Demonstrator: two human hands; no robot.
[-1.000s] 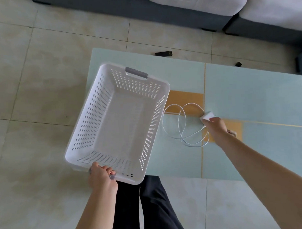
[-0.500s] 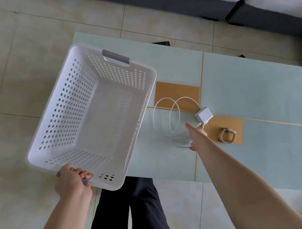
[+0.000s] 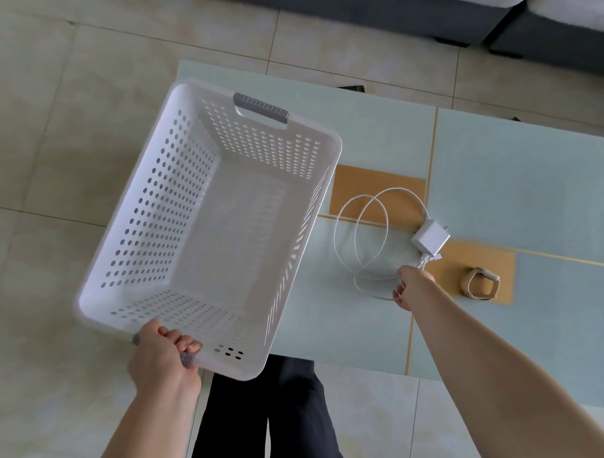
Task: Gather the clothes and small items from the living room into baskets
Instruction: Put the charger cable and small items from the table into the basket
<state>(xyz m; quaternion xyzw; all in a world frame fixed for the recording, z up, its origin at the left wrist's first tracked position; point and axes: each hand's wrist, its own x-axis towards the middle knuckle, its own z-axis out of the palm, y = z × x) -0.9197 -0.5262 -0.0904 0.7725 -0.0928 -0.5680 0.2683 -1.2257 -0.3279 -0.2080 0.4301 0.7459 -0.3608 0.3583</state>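
My left hand [image 3: 163, 358] grips the near grey handle of a white perforated basket [image 3: 149, 213], held tilted over the left end of the pale green coffee table [image 3: 514, 173]. Nothing lies inside the basket. A white charger block [image 3: 430, 238] with its looped white cable [image 3: 362, 233] rests on the table. My right hand [image 3: 412, 288] pinches the cable just below the block, where the plug joins it. A beige watch band [image 3: 480, 284] lies on a tan panel to the right of that hand.
A small black object [image 3: 352, 88] lies on the tiled floor beyond the table, and another dark bit [image 3: 516, 118] further right. A grey and white sofa [image 3: 491, 13] runs along the top. My dark trousers [image 3: 266, 418] stand against the table's near edge.
My right hand has slid from the charger block down to the cable, uncovering the block and the watch band. The basket has swung left and up, then back toward the table.
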